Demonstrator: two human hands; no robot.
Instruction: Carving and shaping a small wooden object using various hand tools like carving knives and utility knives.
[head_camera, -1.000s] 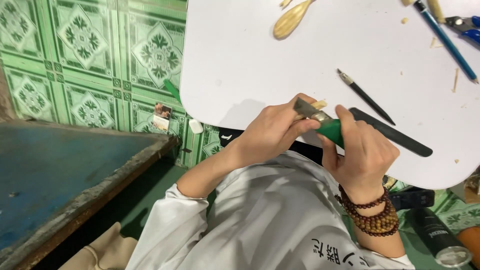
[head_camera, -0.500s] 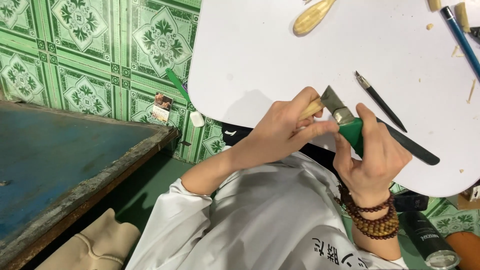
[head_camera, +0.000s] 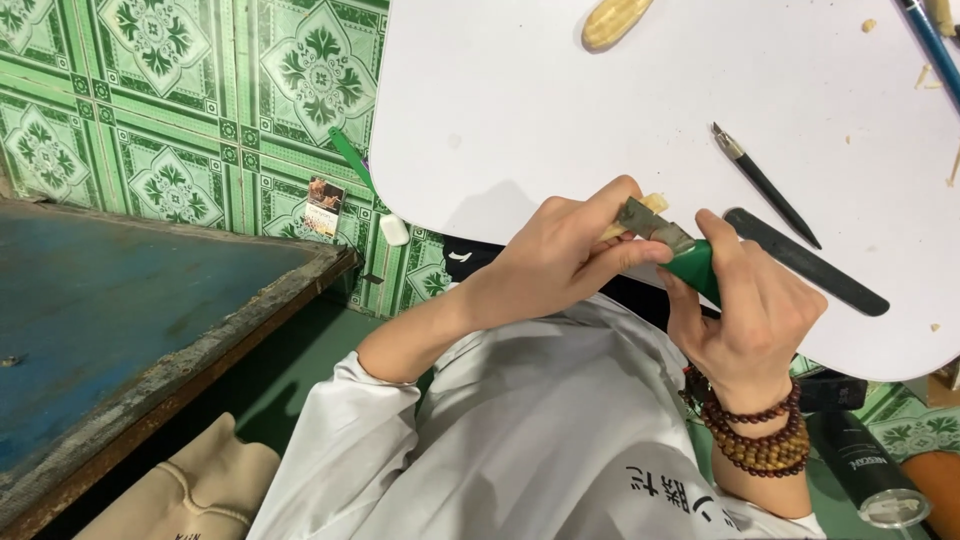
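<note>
The left hand (head_camera: 560, 255) pinches a small pale wood piece (head_camera: 650, 205); the right hand (head_camera: 750, 310) grips a green-handled carving knife (head_camera: 670, 245) over the white table (head_camera: 520, 120)

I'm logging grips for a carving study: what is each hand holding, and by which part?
Right hand grips the knife by its green handle; left hand pinches a small pale wooden piece, mostly hidden.

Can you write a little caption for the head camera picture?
Left hand grips a small pale wood piece while right hand presses a green-handled knife against it.
</note>
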